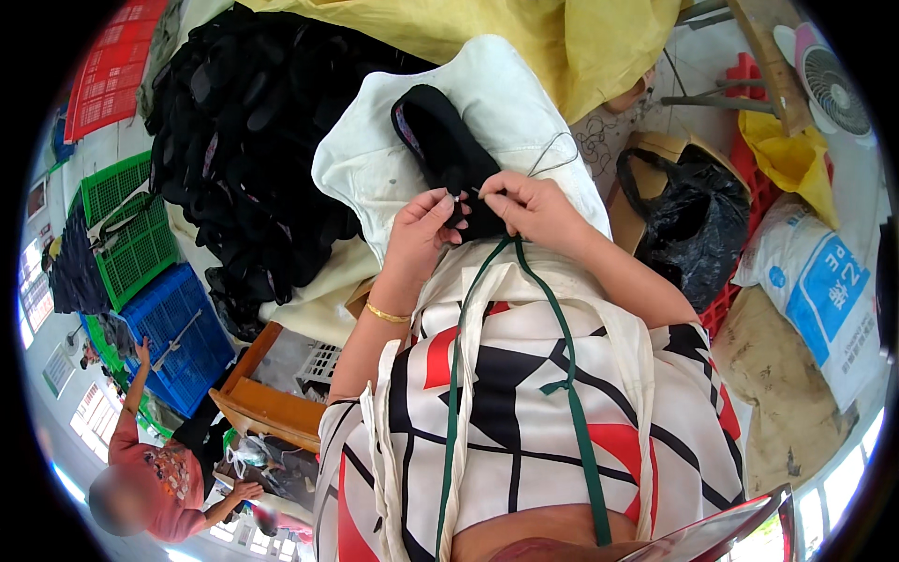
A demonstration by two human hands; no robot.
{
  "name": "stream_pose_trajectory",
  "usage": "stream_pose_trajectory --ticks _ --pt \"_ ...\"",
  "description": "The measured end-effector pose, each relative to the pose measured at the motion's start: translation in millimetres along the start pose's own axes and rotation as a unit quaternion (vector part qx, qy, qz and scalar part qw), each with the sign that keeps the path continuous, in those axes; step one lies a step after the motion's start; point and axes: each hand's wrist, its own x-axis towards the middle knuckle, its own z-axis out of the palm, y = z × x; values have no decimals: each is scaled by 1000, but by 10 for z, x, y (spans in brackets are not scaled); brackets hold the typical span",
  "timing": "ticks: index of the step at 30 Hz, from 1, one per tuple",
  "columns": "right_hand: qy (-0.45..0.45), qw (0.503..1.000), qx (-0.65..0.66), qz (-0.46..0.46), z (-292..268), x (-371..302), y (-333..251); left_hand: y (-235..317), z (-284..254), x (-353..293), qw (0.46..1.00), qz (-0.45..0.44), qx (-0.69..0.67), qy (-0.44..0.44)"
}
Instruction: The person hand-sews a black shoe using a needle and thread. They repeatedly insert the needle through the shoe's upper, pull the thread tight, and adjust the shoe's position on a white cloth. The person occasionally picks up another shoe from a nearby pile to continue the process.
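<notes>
The black slipper (448, 155) lies on white cloth (506, 112), left hand (419, 229) and right hand (534, 208) pinching its near end, sewing apparently unfinished.

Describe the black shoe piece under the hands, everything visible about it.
The black, soft-looking fabric shoe piece is long and rounded, with a patterned lining showing along its upper left edge. It lies tilted on a white cloth draped over the person's lap, its far end pointing up and left. The left hand pinches its near end, and the right hand grips the same end beside it. A thin pale thread or needle shows between the fingers.
</notes>
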Motion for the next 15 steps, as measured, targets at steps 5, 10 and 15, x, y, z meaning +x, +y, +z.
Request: stream_pose_trajectory --ticks 5,10,15 --pt "7 992 -116 -45 106 49 74 -34 -17 13 998 -17 -63 -13" --pt "10 991 -124 -45 127 54 13 -30 -22 16 997 -26 -77 -10" --pt "9 992 -121 -36 127 70 35 -24 -11 21 996 -30 -85 -10"
